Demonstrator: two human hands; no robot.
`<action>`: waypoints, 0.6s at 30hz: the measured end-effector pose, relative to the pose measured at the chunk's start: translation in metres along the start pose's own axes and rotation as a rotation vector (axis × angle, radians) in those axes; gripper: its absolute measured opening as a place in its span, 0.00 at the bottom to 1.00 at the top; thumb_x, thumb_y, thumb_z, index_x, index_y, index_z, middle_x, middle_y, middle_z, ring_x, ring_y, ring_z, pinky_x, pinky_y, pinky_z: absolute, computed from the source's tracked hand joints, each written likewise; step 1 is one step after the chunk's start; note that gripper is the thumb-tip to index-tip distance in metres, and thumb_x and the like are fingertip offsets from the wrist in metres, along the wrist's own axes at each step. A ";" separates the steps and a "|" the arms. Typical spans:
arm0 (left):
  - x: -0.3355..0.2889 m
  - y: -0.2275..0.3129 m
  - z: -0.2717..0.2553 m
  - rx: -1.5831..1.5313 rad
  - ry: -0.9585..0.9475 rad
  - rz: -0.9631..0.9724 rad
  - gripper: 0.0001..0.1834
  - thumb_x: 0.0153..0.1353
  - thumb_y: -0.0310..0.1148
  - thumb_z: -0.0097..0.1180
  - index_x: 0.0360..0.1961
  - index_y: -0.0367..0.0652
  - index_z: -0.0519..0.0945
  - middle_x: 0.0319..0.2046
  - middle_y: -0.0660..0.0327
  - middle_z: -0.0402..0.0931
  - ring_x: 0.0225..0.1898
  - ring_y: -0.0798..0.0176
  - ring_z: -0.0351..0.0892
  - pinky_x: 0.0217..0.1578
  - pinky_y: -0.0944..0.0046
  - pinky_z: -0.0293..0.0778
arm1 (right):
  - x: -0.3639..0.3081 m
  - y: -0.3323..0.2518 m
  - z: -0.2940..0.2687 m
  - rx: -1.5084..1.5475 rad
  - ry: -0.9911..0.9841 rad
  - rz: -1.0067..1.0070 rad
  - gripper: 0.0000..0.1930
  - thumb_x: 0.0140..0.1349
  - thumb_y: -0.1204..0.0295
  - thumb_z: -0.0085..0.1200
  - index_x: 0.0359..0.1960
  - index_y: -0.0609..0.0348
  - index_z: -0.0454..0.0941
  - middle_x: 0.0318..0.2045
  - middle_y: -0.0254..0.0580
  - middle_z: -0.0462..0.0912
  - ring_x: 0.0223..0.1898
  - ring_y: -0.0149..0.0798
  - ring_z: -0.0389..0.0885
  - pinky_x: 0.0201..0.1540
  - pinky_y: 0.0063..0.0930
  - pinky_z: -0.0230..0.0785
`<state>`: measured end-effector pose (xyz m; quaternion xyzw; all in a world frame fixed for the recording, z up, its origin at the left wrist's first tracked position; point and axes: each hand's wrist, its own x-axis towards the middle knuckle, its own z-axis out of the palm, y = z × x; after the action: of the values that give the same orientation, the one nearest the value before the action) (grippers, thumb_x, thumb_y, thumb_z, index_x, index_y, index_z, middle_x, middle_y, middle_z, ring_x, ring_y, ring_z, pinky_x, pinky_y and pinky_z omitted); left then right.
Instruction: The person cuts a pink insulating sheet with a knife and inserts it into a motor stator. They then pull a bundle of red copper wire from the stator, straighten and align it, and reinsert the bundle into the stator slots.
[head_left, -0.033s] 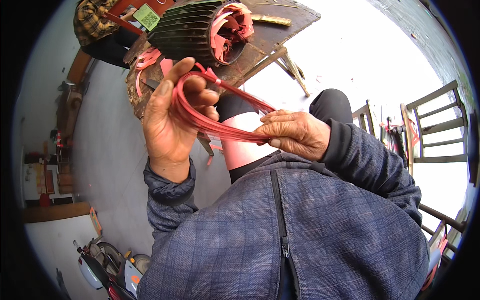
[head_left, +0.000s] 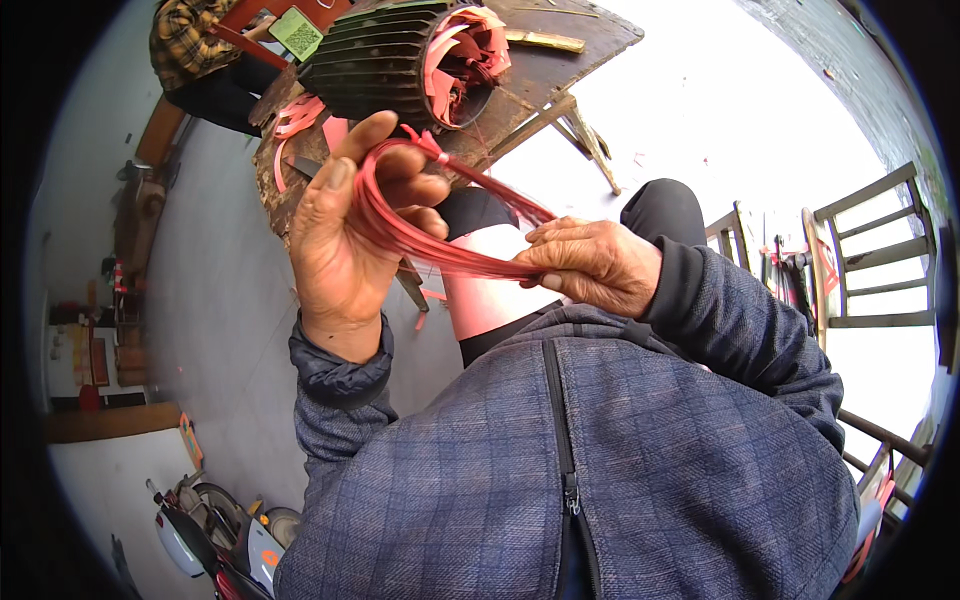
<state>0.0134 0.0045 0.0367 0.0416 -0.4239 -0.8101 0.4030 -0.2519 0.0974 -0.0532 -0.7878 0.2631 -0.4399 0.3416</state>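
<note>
A coil of thin red strands (head_left: 400, 235), bound near its far side with a red tie, hangs between my two hands in front of my lap. My left hand (head_left: 340, 245) holds its left end: the strands cross the palm, and the curled fingers reach into the loop. At the other end, my right hand (head_left: 595, 262) pinches the gathered strands between thumb and fingers. Below the coil, a pink sheet (head_left: 490, 300) lies over my thigh. What kind of strand it is, I cannot tell.
Ahead stands a worn wooden table (head_left: 590, 30) bearing a dark ribbed basket (head_left: 375, 60) on its side, stuffed with pink and red strips. A blade (head_left: 303, 166) and pink strips (head_left: 297, 117) lie at its left. Slatted chairs (head_left: 880, 250) stand right, a motorbike (head_left: 225, 535) lower left. Another person (head_left: 190, 50) is far left.
My left hand and its end of the coil have shifted slightly right. My right hand keeps its pinch in nearly the same spot.
</note>
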 end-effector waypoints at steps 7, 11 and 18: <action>0.004 0.005 0.009 0.315 0.052 0.036 0.29 0.79 0.37 0.49 0.74 0.31 0.64 0.63 0.38 0.77 0.61 0.42 0.83 0.61 0.44 0.84 | -0.007 -0.009 -0.017 0.279 0.012 0.127 0.17 0.75 0.74 0.52 0.58 0.73 0.81 0.39 0.51 0.87 0.37 0.40 0.89 0.44 0.34 0.83; 0.006 0.003 0.014 0.323 0.103 0.031 0.28 0.79 0.37 0.51 0.72 0.31 0.66 0.63 0.40 0.77 0.63 0.43 0.81 0.60 0.45 0.85 | -0.004 -0.012 -0.021 0.327 -0.069 0.253 0.17 0.78 0.69 0.50 0.53 0.73 0.82 0.36 0.46 0.87 0.35 0.34 0.88 0.42 0.29 0.83; 0.009 0.004 0.023 0.442 0.243 0.104 0.27 0.78 0.40 0.54 0.70 0.33 0.70 0.62 0.45 0.79 0.63 0.48 0.82 0.49 0.57 0.90 | -0.003 -0.023 -0.025 0.253 0.140 0.158 0.14 0.80 0.70 0.49 0.50 0.72 0.80 0.37 0.50 0.89 0.36 0.36 0.90 0.42 0.31 0.86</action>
<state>0.0000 0.0120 0.0569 0.2037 -0.5405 -0.6651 0.4733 -0.2726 0.1062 -0.0268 -0.6828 0.2900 -0.4951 0.4524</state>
